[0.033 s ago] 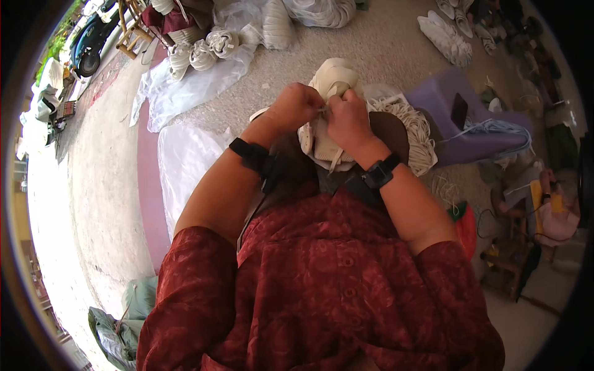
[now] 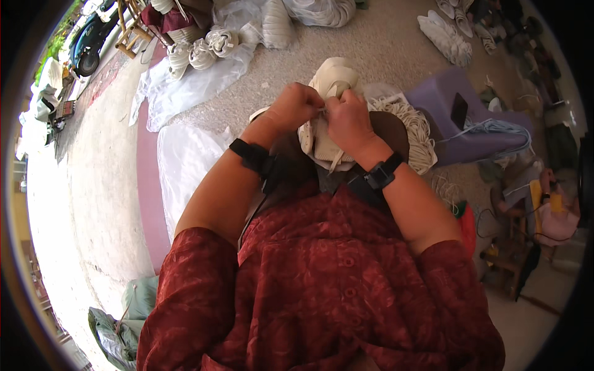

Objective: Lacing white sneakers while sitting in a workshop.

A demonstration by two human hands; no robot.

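Note:
A cream-coloured sneaker (image 2: 335, 74) lies across my lap with its toe pointing away from me. Over its tongue and eyelets, my left hand (image 2: 297, 104) has its fingers closed in a pinch. Close beside it on the right, my right hand (image 2: 349, 119) is closed too, thumb and fingers pressed together. A thin pale shoelace (image 2: 322, 111) shows between the two sets of fingertips. A lace end (image 2: 336, 162) hangs loose near the heel of the sneaker. My fingers hide part of the lacing.
A bundle of cream laces (image 2: 416, 133) lies right of my knee, beside a purple plastic stool (image 2: 458, 117) holding a phone and pale blue cords. Several sneakers (image 2: 203, 55) stand on plastic sheeting ahead left. More shoes (image 2: 445, 40) lie far right. Another person (image 2: 557, 216) sits at the right.

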